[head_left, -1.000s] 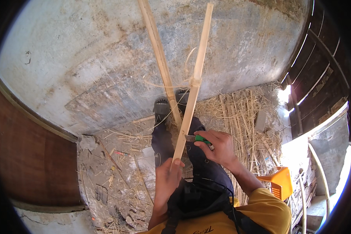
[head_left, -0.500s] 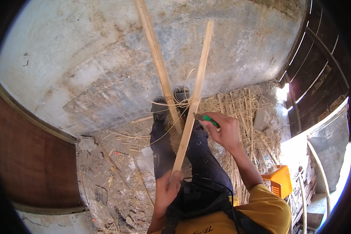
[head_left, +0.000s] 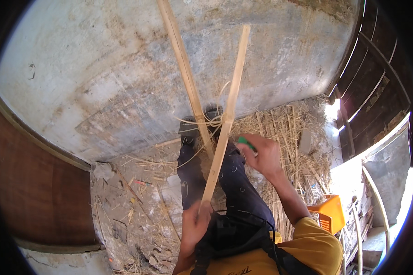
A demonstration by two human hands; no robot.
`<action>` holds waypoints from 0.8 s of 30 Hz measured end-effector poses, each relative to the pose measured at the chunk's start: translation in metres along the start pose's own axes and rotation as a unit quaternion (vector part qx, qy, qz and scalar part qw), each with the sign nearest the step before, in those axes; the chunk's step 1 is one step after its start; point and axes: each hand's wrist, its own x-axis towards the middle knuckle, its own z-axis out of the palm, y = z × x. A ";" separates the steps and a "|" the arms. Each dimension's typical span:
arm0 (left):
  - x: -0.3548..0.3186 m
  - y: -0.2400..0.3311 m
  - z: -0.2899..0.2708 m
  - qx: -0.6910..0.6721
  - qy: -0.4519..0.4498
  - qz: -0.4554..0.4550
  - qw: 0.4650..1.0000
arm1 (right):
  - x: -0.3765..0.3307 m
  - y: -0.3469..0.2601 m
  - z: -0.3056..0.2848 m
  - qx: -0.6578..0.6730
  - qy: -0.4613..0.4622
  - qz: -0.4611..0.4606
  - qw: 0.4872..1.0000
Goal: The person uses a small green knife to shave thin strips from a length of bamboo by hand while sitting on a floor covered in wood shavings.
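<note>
The person's left hand (head_left: 196,223) is clamped on the near end of a pale bamboo strip (head_left: 220,153), thumb and fingers closed around it just beside the black pouch (head_left: 231,233) at the lap. The strip slants up and away over the dark trousers (head_left: 243,192), its far end in front of the stained grey wall (head_left: 124,78); whether that end touches the wall cannot be told. At the strip's swollen node, thin curled shavings (head_left: 188,120) hang out to the side. The right hand (head_left: 265,158) has its fingers wrapped around a green-handled knife (head_left: 246,143), just to the right of the strip below the node; the blade is too blurred to tell whether it meets the bamboo. A second bamboo length (head_left: 182,55) runs down in front of the wall, its lower part passing behind the held strip between the legs, near the dark shoes (head_left: 188,130). Writing shows on the mustard-yellow shirt (head_left: 303,245): a short line of dark, slanted script lettering (head_left: 239,271) on its front, partly cut by the lower edge of the view. Straw (head_left: 280,123) litters the floor, and an orange plastic container (head_left: 333,213) with a slotted side stands near the right elbow.
</note>
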 end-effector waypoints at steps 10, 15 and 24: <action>-0.014 -0.003 -0.006 -0.042 -0.015 -0.071 0.996 | -0.003 0.000 -0.001 0.040 -0.058 0.030 0.997; 0.002 0.000 -0.003 -0.010 -0.014 -0.014 1.000 | -0.030 -0.013 0.010 0.080 -0.104 -0.062 0.989; 0.028 0.013 0.006 -0.073 -0.024 -0.029 0.997 | -0.036 -0.039 0.008 0.037 -0.079 -0.071 0.994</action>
